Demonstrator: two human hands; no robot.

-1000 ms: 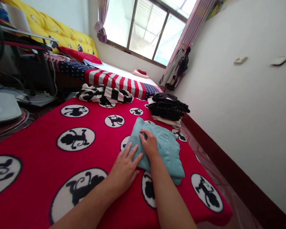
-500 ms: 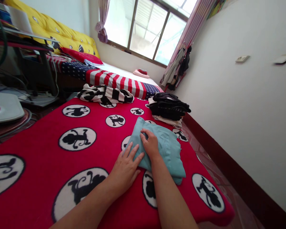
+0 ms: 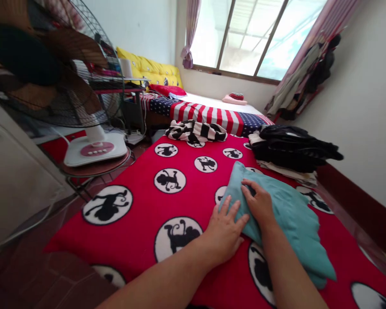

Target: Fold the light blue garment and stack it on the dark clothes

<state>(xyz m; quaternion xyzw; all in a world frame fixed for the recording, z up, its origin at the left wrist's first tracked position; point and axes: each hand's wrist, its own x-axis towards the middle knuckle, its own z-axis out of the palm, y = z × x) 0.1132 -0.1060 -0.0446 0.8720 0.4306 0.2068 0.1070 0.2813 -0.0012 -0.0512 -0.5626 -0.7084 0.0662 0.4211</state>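
Note:
A folded teal garment point(image 3: 292, 210) lies on the red blanket point(image 3: 135, 231) with its monkey circles, in front of me to the right. My left hand point(image 3: 223, 229) rests on the garment's left edge, fingers spread and flat. My right hand point(image 3: 259, 201) lies on top of the cloth just beside it, its fingers slightly curved and not closed on anything. Beyond the garment stands a stack of dark folded clothes point(image 3: 292, 150). Farther back, a black-and-white checked cloth point(image 3: 196, 131) sits loosely bunched.
At the left, a caged electric fan point(image 3: 96, 148) stands on a round stool point(image 3: 96, 167). Behind the blanket-covered surface is a bed with a striped, starred cover point(image 3: 209, 113). Clothes hang point(image 3: 309, 81) by the window, and a white wall point(image 3: 369, 128) runs along the right.
My view has swung to the left, bringing the fan into sight and shifting everything rightward. Both hands stay on the teal garment in nearly the same places.

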